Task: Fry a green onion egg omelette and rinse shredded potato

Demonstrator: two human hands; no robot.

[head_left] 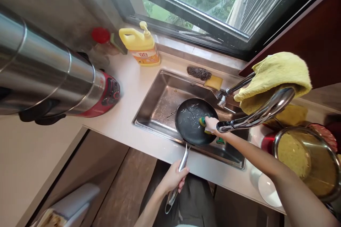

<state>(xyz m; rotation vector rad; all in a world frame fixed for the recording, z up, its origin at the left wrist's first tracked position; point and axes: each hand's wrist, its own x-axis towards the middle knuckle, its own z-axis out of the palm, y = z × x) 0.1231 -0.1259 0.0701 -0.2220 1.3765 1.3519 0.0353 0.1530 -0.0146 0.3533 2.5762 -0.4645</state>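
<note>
From my seat at the head camera's feed, I look down on a steel sink set in a pale counter. A black frying pan sits over the basin, tipped so I see its wet inner surface, its metal handle reaching over the counter's front edge. The left hand is wrapped firmly around that handle. The right hand grips a green-and-yellow sponge against the pan's inside, toward its right side; the chrome faucet overlaps the wrist from my viewpoint. A yellow cloth drapes over the faucet. Behind the basin I find a dark scouring pad just beside a yellow sponge block. A yellow detergent bottle stands at the back left, near the open window.
</note>
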